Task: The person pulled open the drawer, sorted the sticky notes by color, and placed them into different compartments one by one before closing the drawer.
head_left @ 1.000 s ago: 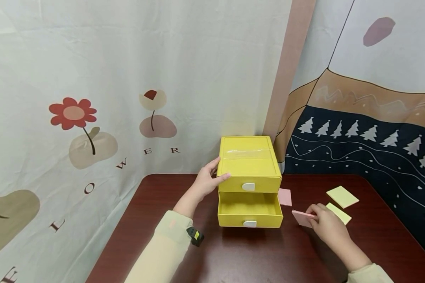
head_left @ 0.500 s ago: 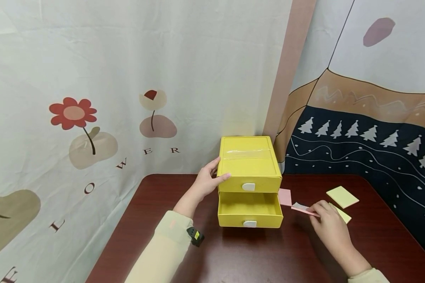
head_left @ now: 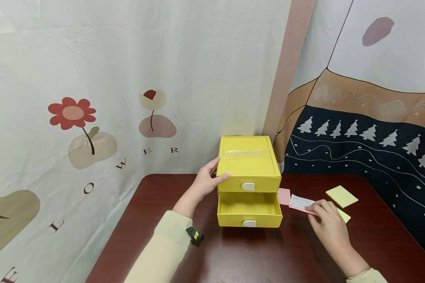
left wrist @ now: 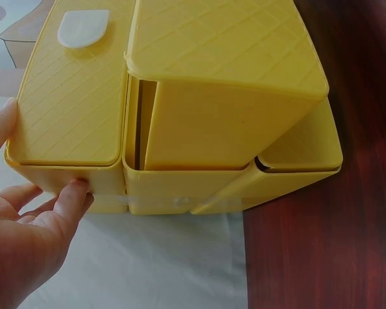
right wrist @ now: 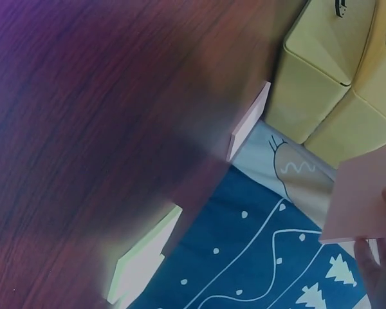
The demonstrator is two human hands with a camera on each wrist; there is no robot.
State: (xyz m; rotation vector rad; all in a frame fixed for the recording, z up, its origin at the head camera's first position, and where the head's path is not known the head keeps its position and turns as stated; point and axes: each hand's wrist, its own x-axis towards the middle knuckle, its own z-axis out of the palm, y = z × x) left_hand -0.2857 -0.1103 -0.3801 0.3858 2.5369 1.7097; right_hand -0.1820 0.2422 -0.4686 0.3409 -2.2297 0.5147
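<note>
Nearest me, to the left of the yellow box (head_left: 248,169) and in front of it, my left sleeve (head_left: 163,245) stretched over the dark red table (head_left: 212,259), with a black device (head_left: 195,236) at the cuff. To the right of the box, my right hand (head_left: 329,226) was narrowed to a pinch on the right end of a pink notepad (head_left: 301,203). That pad sat tilted, apart from the box, its pale printed face up; I couldn't tell whether it touched the table.

The lower drawer (head_left: 233,221) stuck out from the front of the box. Farther right of the box, a pale yellow pad (head_left: 344,215) lay partly behind my fingers, and another yellow pad (head_left: 342,196) lay beyond it. A second pink pad (head_left: 284,196) lay just beside the box's right side.

My left hand (head_left: 207,181) rested against the left of the box, thumb on its upper front edge, well apart from the fingers on its side. Clear tape (head_left: 246,153) crossed the top of the box. Behind the box hung a pale flowered cloth (head_left: 198,78).
</note>
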